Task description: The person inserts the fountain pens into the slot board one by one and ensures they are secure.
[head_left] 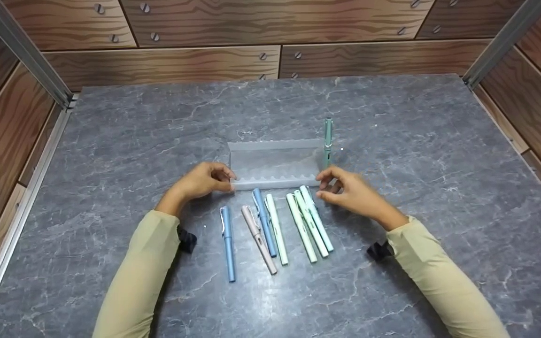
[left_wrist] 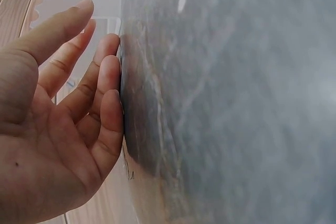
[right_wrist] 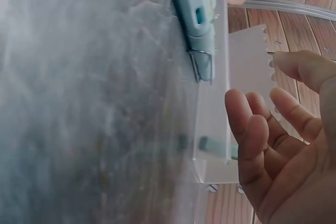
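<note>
A clear plastic tray (head_left: 277, 182) with scalloped notches lies before me. My left hand (head_left: 203, 180) is at its front left corner, thumb and forefinger tips right beside the edge. At the front right corner is my right hand (head_left: 352, 190); a gap shows between thumb and forefinger in the right wrist view. A dark green pen (head_left: 328, 132) lies along the tray's right end, its lower part hidden by that hand. Nearer me lie a blue pen (head_left: 228, 249), a pinkish-grey pen (head_left: 258, 239), another blue pen (head_left: 264, 225), a pale green pen (head_left: 277, 232) and three mint-green pens (head_left: 309, 225).
A grey marbled tabletop (head_left: 167, 122) bears everything. Wood-patterned panels (head_left: 275, 23) stand at the back and sides, with metal rails (head_left: 31, 56) at the corners. Small white specks lie right of the dark green pen.
</note>
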Motion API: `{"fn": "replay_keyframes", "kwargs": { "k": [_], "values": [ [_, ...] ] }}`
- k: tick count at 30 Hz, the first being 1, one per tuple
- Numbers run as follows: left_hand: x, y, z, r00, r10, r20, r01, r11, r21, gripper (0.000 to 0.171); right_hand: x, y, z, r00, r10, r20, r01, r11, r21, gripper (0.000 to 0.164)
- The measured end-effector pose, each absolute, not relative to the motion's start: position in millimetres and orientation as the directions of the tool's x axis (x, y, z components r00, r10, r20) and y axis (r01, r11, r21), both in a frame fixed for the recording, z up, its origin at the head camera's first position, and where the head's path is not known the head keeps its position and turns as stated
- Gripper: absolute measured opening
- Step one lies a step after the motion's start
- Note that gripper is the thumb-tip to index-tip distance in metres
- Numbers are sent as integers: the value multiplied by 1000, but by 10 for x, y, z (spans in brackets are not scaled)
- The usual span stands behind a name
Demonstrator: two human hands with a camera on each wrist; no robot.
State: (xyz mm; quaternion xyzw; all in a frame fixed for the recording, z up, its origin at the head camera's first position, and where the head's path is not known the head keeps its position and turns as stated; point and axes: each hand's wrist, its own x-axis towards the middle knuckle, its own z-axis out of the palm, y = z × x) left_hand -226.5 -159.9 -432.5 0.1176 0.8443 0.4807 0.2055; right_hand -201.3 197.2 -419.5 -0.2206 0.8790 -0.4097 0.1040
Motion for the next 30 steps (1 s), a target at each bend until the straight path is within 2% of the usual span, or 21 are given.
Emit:
{"fn": "replay_keyframes", "kwargs": {
  "k": [12,30],
  "values": [
    [-2257,-1596,-4308,-888,388,-248,-7,527,850,23,-2000,1912,-4274,-855,-505,-116,-269,624,-733,36],
    [-2279,-1604,-4339,-888,399,-229,4,506,863,25,-1980,1885,-4290,-838,-523,-154,-296,674,-676,45]
  ]
}}
